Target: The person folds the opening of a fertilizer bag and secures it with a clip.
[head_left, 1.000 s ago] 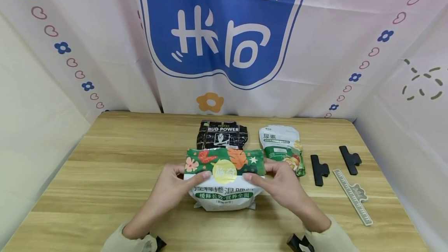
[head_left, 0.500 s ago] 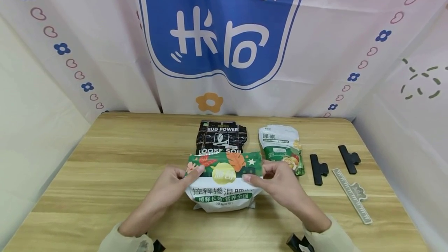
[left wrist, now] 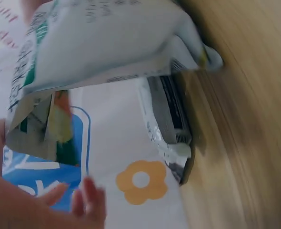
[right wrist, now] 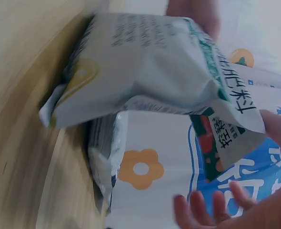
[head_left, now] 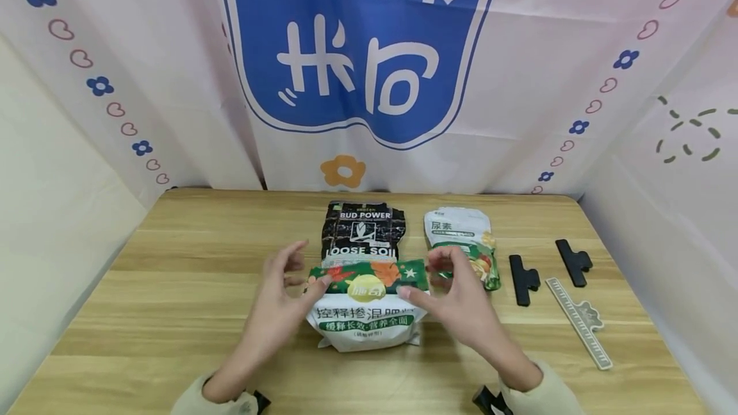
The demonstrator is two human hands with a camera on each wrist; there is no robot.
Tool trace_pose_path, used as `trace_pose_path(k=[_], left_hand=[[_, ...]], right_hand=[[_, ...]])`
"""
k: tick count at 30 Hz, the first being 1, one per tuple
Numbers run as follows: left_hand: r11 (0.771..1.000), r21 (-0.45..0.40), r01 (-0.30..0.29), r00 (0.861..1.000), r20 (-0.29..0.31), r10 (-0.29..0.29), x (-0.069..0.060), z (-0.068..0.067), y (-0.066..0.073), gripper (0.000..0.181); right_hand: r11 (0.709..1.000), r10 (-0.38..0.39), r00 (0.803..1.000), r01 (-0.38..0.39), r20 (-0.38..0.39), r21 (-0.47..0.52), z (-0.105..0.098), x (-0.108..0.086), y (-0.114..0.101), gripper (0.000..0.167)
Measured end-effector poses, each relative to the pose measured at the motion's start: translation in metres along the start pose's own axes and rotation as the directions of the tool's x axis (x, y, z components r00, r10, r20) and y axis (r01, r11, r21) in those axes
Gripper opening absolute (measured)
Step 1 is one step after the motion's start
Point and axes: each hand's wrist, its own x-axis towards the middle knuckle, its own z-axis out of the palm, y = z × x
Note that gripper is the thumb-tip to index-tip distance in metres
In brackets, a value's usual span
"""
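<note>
A white bag with a green, flower-printed top [head_left: 369, 324] stands upright near the middle of the wooden table. At its left side is my left hand [head_left: 277, 305], thumb against the front of the top, fingers spread behind it. My right hand [head_left: 466, 306] mirrors this on the other side, its thumb on the green band. In the left wrist view, the fingers of the left hand [left wrist: 50, 207] stand apart from the bag [left wrist: 107, 43]. The right wrist view has the right hand [right wrist: 255, 210] with fingers off the bag [right wrist: 150, 67], whose top edge is bent over.
Behind the bag lies a black "Bud Power" packet [head_left: 364, 230]. A white and green pouch [head_left: 458, 229] lies to its right. Further right are two black clips [head_left: 521, 280] [head_left: 573, 263] and a pale ruler-like clip [head_left: 579, 323]. A printed curtain [head_left: 369, 165] hangs behind the table [head_left: 173, 287].
The fingers of both hands have let go of the back of the bag's top and spread apart. The green top has sunk a little, showing more of the black packet.
</note>
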Motion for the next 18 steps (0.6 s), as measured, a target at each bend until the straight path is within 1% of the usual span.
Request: trace_pose_path(k=[1, 2, 3, 4, 5, 6, 7, 8, 9, 10, 11, 12, 13, 14, 15, 16, 18], left_hand=[[0.996, 0.02, -0.087, 0.995, -0.048, 0.088, 0.0, 0.002, -0.002, 0.051], [0.982, 0.047, -0.183, 0.978, -0.095, 0.187, -0.001, 0.004, -0.003, 0.044], [0.956, 0.08, -0.283, 0.947, -0.134, 0.292, -0.001, 0.006, -0.006, 0.035], [0.917, 0.116, -0.381, 0.904, -0.162, 0.396, 0.0, 0.008, -0.008, 0.025], [0.869, 0.15, -0.472, 0.852, -0.174, 0.493, 0.0, 0.009, -0.01, 0.015], [0.808, 0.178, -0.562, 0.79, -0.174, 0.588, 0.001, 0.01, -0.012, 0.008], [0.746, 0.197, -0.636, 0.728, -0.166, 0.665, 0.002, 0.011, -0.014, 0.005], [0.697, 0.208, -0.686, 0.681, -0.153, 0.716, 0.002, 0.012, -0.016, 0.007], [0.653, 0.209, -0.728, 0.64, -0.137, 0.756, 0.003, 0.012, -0.018, 0.01], [0.619, 0.211, -0.756, 0.609, -0.116, 0.784, 0.004, 0.011, -0.019, 0.015], [0.596, 0.213, -0.775, 0.59, -0.095, 0.802, 0.004, 0.011, -0.021, 0.02], [0.578, 0.208, -0.789, 0.577, -0.072, 0.814, 0.004, 0.01, -0.023, 0.025], [0.568, 0.203, -0.798, 0.57, -0.05, 0.82, 0.004, 0.009, -0.024, 0.028], [0.561, 0.198, -0.804, 0.567, -0.029, 0.823, 0.005, 0.009, -0.026, 0.031], [0.551, 0.191, -0.813, 0.559, -0.01, 0.829, 0.005, 0.008, -0.028, 0.033], [0.545, 0.188, -0.817, 0.557, 0.009, 0.831, 0.005, 0.008, -0.029, 0.036], [0.521, 0.18, -0.834, 0.534, 0.029, 0.845, 0.006, 0.007, -0.032, 0.041]], right_hand=[[0.997, -0.076, 0.997, 0.076, -0.016, -0.016, 0.001, 0.0, 0.002, 0.057], [0.985, -0.17, 0.985, 0.169, -0.023, -0.04, 0.002, 0.0, 0.004, 0.052], [0.963, -0.262, 0.965, 0.26, -0.029, -0.074, 0.003, 0.0, 0.006, 0.044], [0.934, -0.346, 0.938, 0.341, -0.03, -0.11, 0.004, 0.0, 0.008, 0.034], [0.901, -0.419, 0.907, 0.413, -0.024, -0.136, 0.005, 0.0, 0.01, 0.025], [0.87, -0.477, 0.879, 0.471, -0.014, -0.147, 0.005, 0.001, 0.012, 0.019], [0.841, -0.524, 0.852, 0.517, -0.002, -0.157, 0.006, 0.001, 0.014, 0.016], [0.821, -0.554, 0.832, 0.548, 0.012, -0.16, 0.006, 0.002, 0.015, 0.015], [0.811, -0.567, 0.823, 0.563, 0.021, -0.16, 0.006, 0.002, 0.016, 0.015], [0.805, -0.575, 0.818, 0.572, 0.029, -0.156, 0.006, 0.002, 0.017, 0.016], [0.805, -0.576, 0.817, 0.574, 0.035, -0.15, 0.006, 0.002, 0.018, 0.016], [0.809, -0.571, 0.82, 0.57, 0.039, -0.145, 0.005, 0.002, 0.019, 0.016], [0.813, -0.565, 0.824, 0.565, 0.044, -0.142, 0.005, 0.001, 0.02, 0.016], [0.818, -0.557, 0.829, 0.558, 0.048, -0.137, 0.004, 0.001, 0.021, 0.016], [0.822, -0.552, 0.832, 0.553, 0.053, -0.134, 0.003, 0.001, 0.022, 0.016], [0.826, -0.546, 0.836, 0.548, 0.057, -0.132, 0.003, 0.0, 0.022, 0.015], [0.83, -0.539, 0.839, 0.543, 0.069, -0.124, 0.002, -0.001, 0.024, 0.016]])
